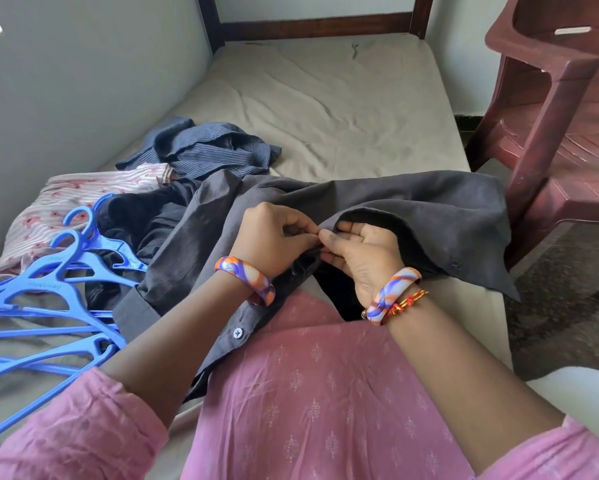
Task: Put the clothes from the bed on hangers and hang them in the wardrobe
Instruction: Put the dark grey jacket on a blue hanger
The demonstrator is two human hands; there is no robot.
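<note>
From the head view, the dark grey shirt (pixel 377 202) lies across the person's lap and the near side of the bed (pixel 325 98), and both hands meet at its front edge. The left hand (pixel 274 237) is curled and pinches the cloth edge with finger and thumb; the right hand (pixel 364 254) is also curled, pinching the same edge from the other side, fingertips almost touching. It looks like the person is working a button — doing it up or undoing it, I cannot tell which. To do this well, hold the two edges flat and close, keep the cloth a little tight, and push the button through its hole slowly so it does not slip. Another button (pixel 237 332) shows lower down on the front strip, so the edges should stay lined up. The blue hangers (pixel 49 292) lie in a heap on the bed to the left, just beside the shirt — easy to reach when the shirt is ready. More clothes wait behind: a striped blue shirt (pixel 208 150) and a pink striped garment (pixel 83 202). A red plastic chair (pixel 550 116) stands to the right of the bed. The wardrobe is not in sight.
</note>
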